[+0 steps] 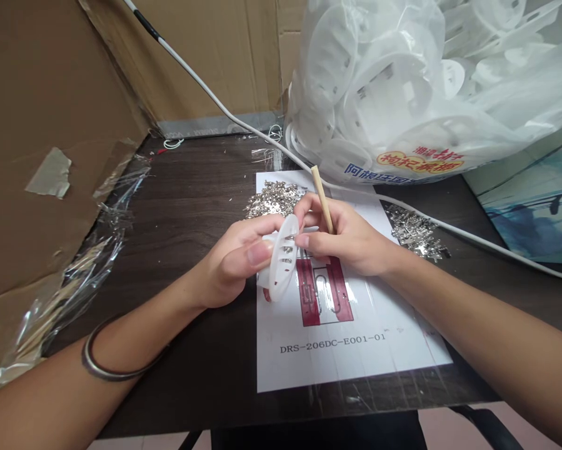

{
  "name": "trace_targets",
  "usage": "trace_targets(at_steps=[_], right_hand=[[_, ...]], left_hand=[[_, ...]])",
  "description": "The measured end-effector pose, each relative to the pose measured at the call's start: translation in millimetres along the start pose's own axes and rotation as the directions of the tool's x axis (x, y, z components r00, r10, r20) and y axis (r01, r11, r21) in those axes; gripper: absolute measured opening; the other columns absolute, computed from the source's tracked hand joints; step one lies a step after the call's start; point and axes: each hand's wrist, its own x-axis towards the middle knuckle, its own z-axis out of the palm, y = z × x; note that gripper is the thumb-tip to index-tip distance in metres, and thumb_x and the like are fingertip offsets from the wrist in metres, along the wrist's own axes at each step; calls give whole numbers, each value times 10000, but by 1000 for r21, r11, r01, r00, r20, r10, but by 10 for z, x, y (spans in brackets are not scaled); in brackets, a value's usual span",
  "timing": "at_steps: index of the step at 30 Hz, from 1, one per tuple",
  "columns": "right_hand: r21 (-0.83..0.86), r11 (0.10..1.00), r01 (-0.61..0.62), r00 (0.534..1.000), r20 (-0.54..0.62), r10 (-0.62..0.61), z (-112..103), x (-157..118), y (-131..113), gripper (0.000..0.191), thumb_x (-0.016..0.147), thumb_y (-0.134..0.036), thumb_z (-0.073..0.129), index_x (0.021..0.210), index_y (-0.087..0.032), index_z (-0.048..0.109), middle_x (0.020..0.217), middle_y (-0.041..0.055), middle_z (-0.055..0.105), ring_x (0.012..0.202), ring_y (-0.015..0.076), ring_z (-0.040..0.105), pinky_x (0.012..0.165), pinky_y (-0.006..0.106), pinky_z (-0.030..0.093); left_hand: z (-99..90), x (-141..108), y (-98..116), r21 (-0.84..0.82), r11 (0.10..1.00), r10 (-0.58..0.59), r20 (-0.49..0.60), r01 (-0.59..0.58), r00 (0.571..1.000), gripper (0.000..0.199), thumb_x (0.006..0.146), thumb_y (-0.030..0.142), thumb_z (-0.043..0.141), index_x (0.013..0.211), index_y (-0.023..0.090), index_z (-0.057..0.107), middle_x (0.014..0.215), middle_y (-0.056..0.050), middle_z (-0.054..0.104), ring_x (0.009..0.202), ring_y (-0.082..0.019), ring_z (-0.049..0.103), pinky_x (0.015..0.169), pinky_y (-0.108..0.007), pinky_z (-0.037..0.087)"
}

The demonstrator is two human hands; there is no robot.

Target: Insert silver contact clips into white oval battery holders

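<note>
My left hand (238,259) grips a white plastic part with an oval face (281,275), tilted on edge above the printed sheet. Small metal pieces show in a row of slots on that face. With thumb and fingers at the far edge of the face, my right hand (334,231) also keeps a thin wooden stick (322,199) tucked in its grip, pointing up. Whether its fingertips pinch a small metal piece is too small to make out. Just behind the hands is a pile of small metal pieces (274,199).
A printed sheet (356,365) is taped to the dark table (191,169). A second metal pile (414,231) lies at right. A large clear bag (379,112) of white plastic parts stands behind. A white cable (205,87) crosses the table; cardboard walls (41,125) border the left and back.
</note>
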Motion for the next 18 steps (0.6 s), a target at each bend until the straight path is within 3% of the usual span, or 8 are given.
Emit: trace_targets(at_steps=[6, 9, 12, 15, 18], right_hand=[[33, 999, 35, 998, 50, -37, -7, 11, 19, 296, 780, -153, 858, 862, -178, 575, 678, -79, 554, 536, 52, 442, 466, 199, 329], [113, 992, 51, 999, -10, -50, 5, -9, 84, 292, 854, -353, 825, 952, -191, 602, 709, -71, 558, 450, 47, 342, 394, 221, 292], [88, 993, 83, 994, -79, -76, 45, -45, 141, 385, 961, -581, 664, 1019, -200, 650, 712, -52, 544, 430, 53, 270, 390, 242, 289], [-66, 985, 157, 974, -157, -166, 113, -65, 151, 358, 959, -551, 701, 1061, -208, 695, 757, -21, 583, 529, 87, 428, 473, 242, 374], [-196, 970, 142, 950, -247, -189, 172, -53, 131, 347, 867, -450, 830, 1069, -196, 708, 892, 22, 682, 672, 134, 554, 552, 263, 448]], left_hand=[[20, 28, 31, 153, 980, 130, 4, -129, 991, 534, 808, 698, 706, 802, 178, 584, 580, 36, 522, 481, -76, 403, 420, -209, 305], [28, 12, -14, 373, 910, 245, -126, -183, 961, 474, 787, 636, 749, 857, 200, 578, 542, 54, 506, 457, -92, 425, 426, -233, 329], [28, 0, -54, 612, 782, 345, -266, -119, 900, 459, 695, 554, 838, 859, 223, 565, 554, 68, 507, 478, -97, 442, 470, -253, 364], [15, 7, -71, 767, 641, 425, -324, -27, 845, 483, 638, 504, 872, 881, 235, 554, 638, 64, 543, 542, -105, 481, 540, -267, 395], [-12, 17, -94, 837, 547, 484, -316, 1, 816, 426, 681, 386, 849, 982, 237, 587, 755, 48, 590, 606, -108, 510, 601, -275, 419]])
